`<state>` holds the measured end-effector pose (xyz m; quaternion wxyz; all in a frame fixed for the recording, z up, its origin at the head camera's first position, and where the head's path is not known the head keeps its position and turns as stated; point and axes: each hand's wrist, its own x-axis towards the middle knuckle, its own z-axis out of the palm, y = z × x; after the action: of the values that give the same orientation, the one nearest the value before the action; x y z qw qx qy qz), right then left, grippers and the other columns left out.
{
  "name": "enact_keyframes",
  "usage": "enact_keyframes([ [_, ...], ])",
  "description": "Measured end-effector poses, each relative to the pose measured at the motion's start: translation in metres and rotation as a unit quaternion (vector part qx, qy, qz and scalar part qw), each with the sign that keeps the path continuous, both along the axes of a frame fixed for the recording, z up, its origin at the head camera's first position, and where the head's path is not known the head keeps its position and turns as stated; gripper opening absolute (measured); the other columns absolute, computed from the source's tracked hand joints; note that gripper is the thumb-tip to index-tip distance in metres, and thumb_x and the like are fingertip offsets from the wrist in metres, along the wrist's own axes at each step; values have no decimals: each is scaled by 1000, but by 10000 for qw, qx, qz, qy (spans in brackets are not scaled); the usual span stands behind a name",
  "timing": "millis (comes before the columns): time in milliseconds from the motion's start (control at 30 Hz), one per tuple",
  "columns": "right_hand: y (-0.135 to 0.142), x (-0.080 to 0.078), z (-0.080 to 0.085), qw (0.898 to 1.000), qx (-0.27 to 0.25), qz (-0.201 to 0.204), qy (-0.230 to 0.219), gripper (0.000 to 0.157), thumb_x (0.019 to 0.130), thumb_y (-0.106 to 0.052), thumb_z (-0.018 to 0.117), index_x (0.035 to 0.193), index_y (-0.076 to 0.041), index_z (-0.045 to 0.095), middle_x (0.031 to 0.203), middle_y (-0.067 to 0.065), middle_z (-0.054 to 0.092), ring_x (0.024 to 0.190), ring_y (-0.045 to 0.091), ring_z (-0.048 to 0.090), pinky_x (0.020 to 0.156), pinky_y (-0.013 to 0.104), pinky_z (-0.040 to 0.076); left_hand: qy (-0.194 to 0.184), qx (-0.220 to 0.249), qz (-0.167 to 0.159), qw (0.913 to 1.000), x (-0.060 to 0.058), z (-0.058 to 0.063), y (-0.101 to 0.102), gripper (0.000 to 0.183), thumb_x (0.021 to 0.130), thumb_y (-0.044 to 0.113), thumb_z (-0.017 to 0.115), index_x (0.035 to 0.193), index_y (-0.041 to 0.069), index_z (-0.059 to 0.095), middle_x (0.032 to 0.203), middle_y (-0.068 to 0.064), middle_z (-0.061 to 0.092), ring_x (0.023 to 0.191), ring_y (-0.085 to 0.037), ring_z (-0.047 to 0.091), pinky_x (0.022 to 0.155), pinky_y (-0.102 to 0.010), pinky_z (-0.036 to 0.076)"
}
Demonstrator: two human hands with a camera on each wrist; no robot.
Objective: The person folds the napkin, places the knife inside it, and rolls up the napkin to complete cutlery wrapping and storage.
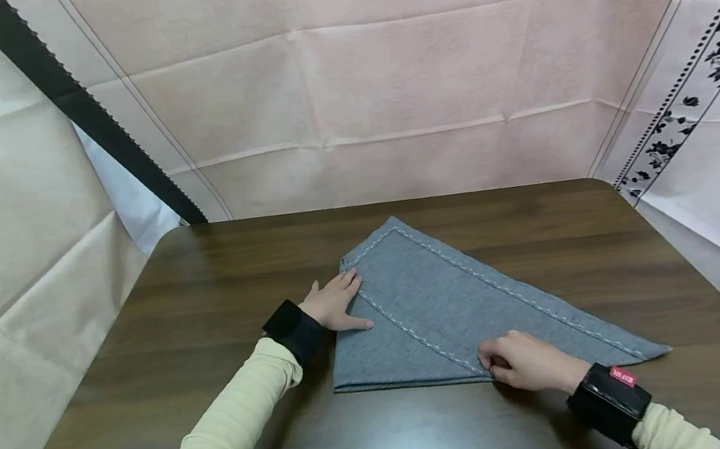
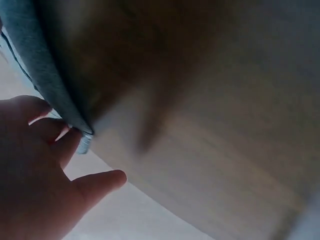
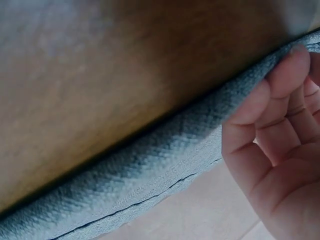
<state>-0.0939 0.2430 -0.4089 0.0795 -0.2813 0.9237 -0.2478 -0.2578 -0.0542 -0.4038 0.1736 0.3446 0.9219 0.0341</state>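
Observation:
A grey-blue cloth point(image 1: 442, 298) with white running stitches lies folded into a rough triangle, its long point to the right. My left hand point(image 1: 339, 305) rests flat on its left side, fingers and thumb spread. The left wrist view shows that hand's fingers point(image 2: 65, 142) along the cloth's edge point(image 2: 55, 80). At the near edge, close to the end of a stitched line, my right hand point(image 1: 530, 361) pinches the cloth with curled fingers. In the right wrist view, its fingertips point(image 3: 295, 67) are right at the thick folded edge point(image 3: 150, 140).
The cloth lies on a brown wood-grain table point(image 1: 203, 304) with rounded far corners. Pale creased sheeting point(image 1: 421, 73) hangs behind it and at both sides. A black strip point(image 1: 104, 124) runs down the left sheet, a floral band point(image 1: 715, 58) down the right.

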Motion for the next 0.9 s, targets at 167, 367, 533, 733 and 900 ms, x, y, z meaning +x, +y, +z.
enact_keyframes([
  [167,-2,1,3,9999,8,-7,-112,20,79,2,57,74,-16,51,60,-13,38,52,-1,34,48,19,31,-245,63,100,9996,0,2,-3,91,82,57,55,146,7,13,152,-8,5,138,-23,5,99,-64,6],
  [367,-2,0,5,9999,40,-46,-81,18,80,0,57,74,-16,51,61,-12,40,54,-1,36,49,19,32,525,137,-106,9985,14,7,3,78,83,48,59,141,5,30,149,-16,14,136,-29,14,98,-64,13],
  [533,-2,0,3,10000,-13,-18,-5,19,78,1,58,74,-16,51,61,-13,40,54,-1,36,49,19,32,1811,727,-973,9759,48,11,12,27,82,34,64,93,10,63,100,-7,62,96,-22,56,81,-43,44],
  [733,-1,0,1,9999,-100,52,-4,20,78,2,58,74,-16,50,61,-14,38,54,-2,35,49,18,32,907,1003,-1531,9789,87,7,8,33,83,25,63,57,18,44,51,11,38,48,-4,40,45,-21,32],
  [900,-3,1,2,10000,-26,-45,3,21,79,2,58,73,-16,50,60,-14,38,53,-1,35,49,19,32,865,881,-1449,9817,101,-2,4,29,86,21,62,62,16,46,54,7,38,51,-6,41,48,-22,32],
])
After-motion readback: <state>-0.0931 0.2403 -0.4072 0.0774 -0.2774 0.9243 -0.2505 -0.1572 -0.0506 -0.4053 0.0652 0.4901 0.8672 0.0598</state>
